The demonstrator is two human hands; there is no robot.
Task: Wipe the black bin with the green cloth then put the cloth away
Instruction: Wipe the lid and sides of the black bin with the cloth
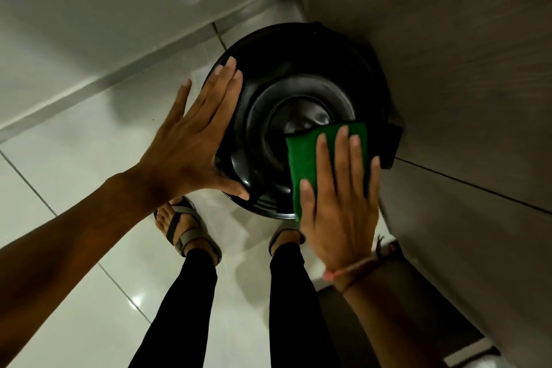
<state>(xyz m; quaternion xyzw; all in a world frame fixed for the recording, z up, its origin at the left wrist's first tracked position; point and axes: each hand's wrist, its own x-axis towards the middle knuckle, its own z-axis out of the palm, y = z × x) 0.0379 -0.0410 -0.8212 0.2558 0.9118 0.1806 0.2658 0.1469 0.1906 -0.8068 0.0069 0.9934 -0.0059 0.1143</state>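
Black bin stands on the tiled floor in the far right corner, touching the cabinet wall. Left hand steadies the lid's left rim, fingers flat and spread. Right hand presses the green cloth flat on the lid's near right, fingers extended. Wiping looks mid-way; putting the cloth away not yet done.

Black bin body hidden under lid; green cloth part-covered by right hand.

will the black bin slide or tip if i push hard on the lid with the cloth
The bin looks like light plastic on glossy tile, so it could slide. The left hand braces its rim and a wall backs it, so tipping seems unlikely.
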